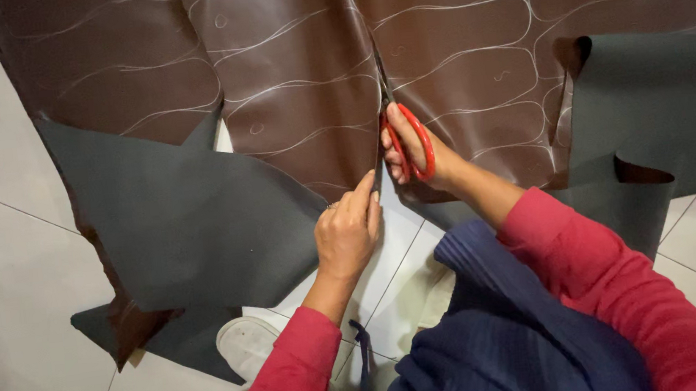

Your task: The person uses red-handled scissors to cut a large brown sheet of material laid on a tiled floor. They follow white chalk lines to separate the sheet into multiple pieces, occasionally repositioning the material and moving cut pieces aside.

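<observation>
- Right hand point(414, 153) closed through red scissors point(407, 139), blades pointing far along a chalk line; grip low, presumably to keep the cut straight.
- Left hand point(348, 231) fingers narrow, pinching the cut edge of the brown sheet point(294, 73) just left of the scissors, apparently holding it taut.
- Brown sheet spread flat on tiled floor point(7, 279), marked with white chalk outlines point(451, 32).
- Near flaps folded over left and right, grey backing point(189, 228) up, likely turned clear of the blades.
- White shoe point(247, 343) near, partly under the left flap.
</observation>
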Motion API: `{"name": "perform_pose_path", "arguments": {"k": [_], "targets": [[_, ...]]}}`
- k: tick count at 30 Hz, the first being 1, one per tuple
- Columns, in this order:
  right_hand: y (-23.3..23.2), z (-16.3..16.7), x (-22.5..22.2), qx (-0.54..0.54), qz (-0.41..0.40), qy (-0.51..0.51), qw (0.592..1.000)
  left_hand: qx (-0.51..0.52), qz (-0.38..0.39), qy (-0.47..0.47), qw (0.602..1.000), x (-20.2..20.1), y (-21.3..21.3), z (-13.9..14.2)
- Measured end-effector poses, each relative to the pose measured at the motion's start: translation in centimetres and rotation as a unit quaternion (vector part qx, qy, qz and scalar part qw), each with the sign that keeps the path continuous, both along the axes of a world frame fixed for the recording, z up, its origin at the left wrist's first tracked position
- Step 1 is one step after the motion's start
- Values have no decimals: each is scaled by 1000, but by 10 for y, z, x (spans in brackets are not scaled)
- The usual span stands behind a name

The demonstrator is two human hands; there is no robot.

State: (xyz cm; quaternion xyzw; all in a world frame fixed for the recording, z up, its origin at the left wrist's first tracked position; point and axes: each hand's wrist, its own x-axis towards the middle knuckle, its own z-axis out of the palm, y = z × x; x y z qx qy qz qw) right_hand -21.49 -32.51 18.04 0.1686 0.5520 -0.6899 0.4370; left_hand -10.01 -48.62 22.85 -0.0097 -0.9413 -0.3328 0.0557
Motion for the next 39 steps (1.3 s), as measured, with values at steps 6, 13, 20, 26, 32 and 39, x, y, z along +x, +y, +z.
{"name": "perform_pose_path", "arguments": {"k": [6,13,20,26,32,39], "targets": [[-1,5,0,-35,-2,-7,999,-5,5,-8,1000,1,-3,-2],[-4,0,2,-17,-21,21,999,-5,7,-9,1000,4,-5,-3],[-9,-6,3,1,-43,9,999,-10,5,-10,1000,2,-6,-4],[-4,1,3,1,-25,43,999,3,18,-10,1000,4,-7,-5],[1,4,1,54,-6,57,997,-11,17,2,1000,5,-8,-7],[-1,-1,-14,42,-3,37,998,-5,19,-11,1000,5,-5,-2]]}}
